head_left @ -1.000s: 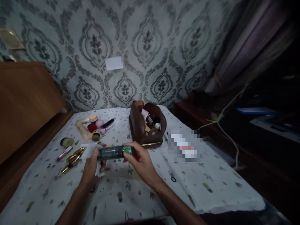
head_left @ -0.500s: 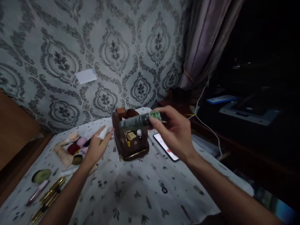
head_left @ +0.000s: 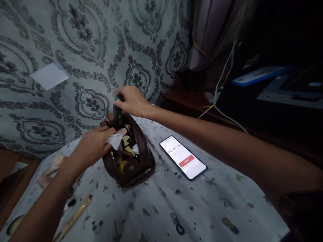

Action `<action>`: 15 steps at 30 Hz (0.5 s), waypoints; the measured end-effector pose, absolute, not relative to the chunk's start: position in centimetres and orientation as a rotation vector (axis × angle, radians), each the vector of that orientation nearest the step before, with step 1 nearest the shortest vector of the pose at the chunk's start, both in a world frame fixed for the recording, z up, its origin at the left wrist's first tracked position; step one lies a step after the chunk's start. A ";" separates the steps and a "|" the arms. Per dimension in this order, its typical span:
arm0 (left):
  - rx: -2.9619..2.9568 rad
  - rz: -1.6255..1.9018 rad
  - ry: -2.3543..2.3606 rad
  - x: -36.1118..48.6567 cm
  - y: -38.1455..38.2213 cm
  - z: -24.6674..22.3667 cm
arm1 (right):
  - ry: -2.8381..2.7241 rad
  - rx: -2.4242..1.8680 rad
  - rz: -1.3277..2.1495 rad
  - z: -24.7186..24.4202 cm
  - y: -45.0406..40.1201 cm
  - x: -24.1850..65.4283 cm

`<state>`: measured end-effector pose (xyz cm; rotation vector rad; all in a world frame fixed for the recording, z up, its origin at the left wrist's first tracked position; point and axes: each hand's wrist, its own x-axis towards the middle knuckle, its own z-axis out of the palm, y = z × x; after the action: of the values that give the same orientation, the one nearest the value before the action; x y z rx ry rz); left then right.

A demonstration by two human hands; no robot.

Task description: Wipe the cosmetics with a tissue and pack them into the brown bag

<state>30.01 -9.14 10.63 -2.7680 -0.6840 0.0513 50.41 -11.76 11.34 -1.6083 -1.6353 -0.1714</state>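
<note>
A dark brown zip bag (head_left: 137, 174) stands unzipped on the cloth, with yellowish, white and pinkish items inside. My right hand (head_left: 132, 101) grips a dark green bottle (head_left: 117, 116) near its top. The bottle is upright at the far end of the bag's opening, and its lower end is hidden. At the bag's left rim, my left hand (head_left: 92, 143) is closed, with a crumpled white tissue (head_left: 115, 140) between its fingers. Whether those fingers also hold the rim is unclear.
A phone (head_left: 185, 161) showing a timer lies right of the bag. Left of it are a gold-coloured tube (head_left: 75, 215), beige items (head_left: 50, 171) and a round container (head_left: 15, 225), partly behind my left arm. The patterned wall (head_left: 93, 101) rises behind. A white cable (head_left: 223, 77) hangs at right.
My right hand has carried the bottle left and turned it from lying sideways to upright over the bag. My left hand has come to the bag's rim. The view has shifted closer.
</note>
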 end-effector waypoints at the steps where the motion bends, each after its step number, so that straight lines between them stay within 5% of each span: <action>1: -2.770 0.049 -0.716 29.7 -9.2 10.5 | -1.690 -1.616 -0.150 11.1 -11.1 50.3; 15: -2.904 -0.104 -0.799 27.2 -8.0 9.2 | -2.119 -1.613 0.289 11.2 -8.0 46.1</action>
<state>27.18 -8.04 9.16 -2.9038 -0.7985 -0.1036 46.14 -7.96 11.23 -1.6128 -2.1189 0.2890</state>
